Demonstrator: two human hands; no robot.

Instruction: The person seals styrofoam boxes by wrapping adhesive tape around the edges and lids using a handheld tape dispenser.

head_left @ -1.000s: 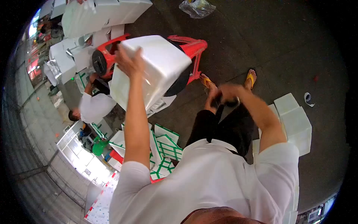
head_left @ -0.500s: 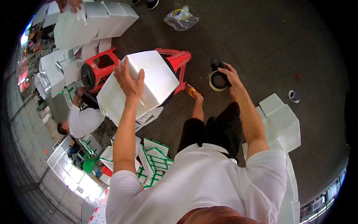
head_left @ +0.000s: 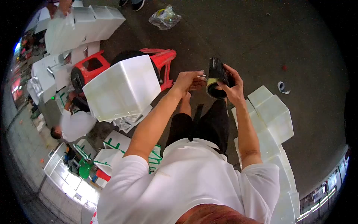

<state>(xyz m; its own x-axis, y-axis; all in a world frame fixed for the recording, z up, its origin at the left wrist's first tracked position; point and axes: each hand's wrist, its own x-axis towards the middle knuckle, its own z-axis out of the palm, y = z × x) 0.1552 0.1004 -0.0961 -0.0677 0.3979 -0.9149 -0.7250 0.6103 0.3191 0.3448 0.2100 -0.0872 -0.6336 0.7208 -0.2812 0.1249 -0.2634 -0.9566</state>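
My right hand [head_left: 233, 85] is wrapped round a black tape dispenser [head_left: 215, 69] with a roll of pale yellowish tape [head_left: 211, 83] on it. Just left of the dispenser, my left hand [head_left: 190, 81] has its fingers pinched together, and a small clear, shiny strip [head_left: 203, 75], which looks like the tape's end, shows at the fingertips. A white box [head_left: 121, 87], its corner turned toward me, rests on a red stool with a black top [head_left: 164, 61], to the left of both hands and touched by neither.
White boxes [head_left: 266, 112] are stacked along my right side, and more [head_left: 85, 26] stand at upper left. Another red stool [head_left: 89, 67] and a seated person in a white shirt [head_left: 76, 123] are at left. A plastic bag [head_left: 165, 18] and a tape piece [head_left: 283, 87] lie on the floor.
My left hand has left the white box and moved right to the dispenser, its fingers closing. My right hand has lifted and turned the dispenser. The box stays on the stool.
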